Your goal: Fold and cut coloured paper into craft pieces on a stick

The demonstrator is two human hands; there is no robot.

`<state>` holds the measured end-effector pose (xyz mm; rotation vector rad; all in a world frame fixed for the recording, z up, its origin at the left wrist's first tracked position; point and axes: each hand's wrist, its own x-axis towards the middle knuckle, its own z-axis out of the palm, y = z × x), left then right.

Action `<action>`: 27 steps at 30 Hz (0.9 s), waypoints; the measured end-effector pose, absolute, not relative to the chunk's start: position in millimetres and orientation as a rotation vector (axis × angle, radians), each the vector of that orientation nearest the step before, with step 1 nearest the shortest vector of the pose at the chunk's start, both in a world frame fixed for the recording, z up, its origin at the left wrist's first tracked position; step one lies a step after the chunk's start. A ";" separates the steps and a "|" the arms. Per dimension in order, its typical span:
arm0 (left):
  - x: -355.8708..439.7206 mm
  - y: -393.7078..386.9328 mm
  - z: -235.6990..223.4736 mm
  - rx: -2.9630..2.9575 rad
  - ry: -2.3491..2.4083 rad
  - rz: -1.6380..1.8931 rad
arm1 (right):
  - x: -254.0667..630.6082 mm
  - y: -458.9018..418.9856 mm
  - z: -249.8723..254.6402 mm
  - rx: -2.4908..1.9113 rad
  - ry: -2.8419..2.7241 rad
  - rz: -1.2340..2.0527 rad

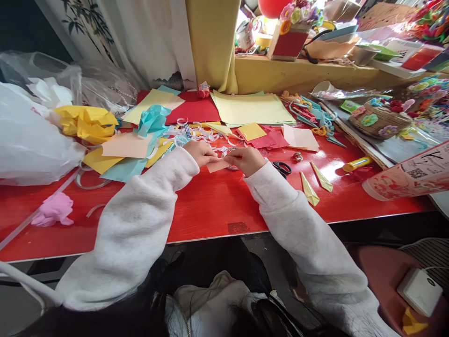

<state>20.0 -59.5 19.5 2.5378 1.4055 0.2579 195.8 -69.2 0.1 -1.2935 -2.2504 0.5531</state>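
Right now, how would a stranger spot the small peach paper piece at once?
Find the glossy red table; near its middle, the left hand and right hand nearly meet. The small peach paper piece spans the gap between them, pinched by both. Unlike the large peach paper sheet lying to the left and the pale peach paper squares to the right, it is held.

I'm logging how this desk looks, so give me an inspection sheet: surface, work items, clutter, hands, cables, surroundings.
Surface: red table, dark patch near its front edge.
Work items: peach paper, held; folded yellow pieces and black-handled scissors, partly hidden, to its right.
Clutter: curled paper strips and colored sheets beyond; pink crumple on the left.
Hands: left hand and right hand both pinch the peach paper.
Cables: white cord at the white box, lower right.
Surroundings: yellow curtain behind; plastic bag on the left.
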 end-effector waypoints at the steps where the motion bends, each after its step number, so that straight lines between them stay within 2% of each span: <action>1: 20.3 -60.1 19.1 2.523 1.415 0.262 | 195.8 -69.1 0.1 -1.300 -2.236 0.558; 9: 22.1 -60.1 15.7 2.490 1.396 0.432 | 197.3 -67.2 -1.5 -1.284 -2.172 0.583; 16: 18.4 -59.5 13.7 2.478 1.407 0.302 | 197.4 -67.6 -5.2 -1.219 -2.233 0.448; 27: 18.6 -62.0 13.5 2.500 1.301 0.496 | 197.7 -67.8 -6.0 -1.156 -2.229 0.440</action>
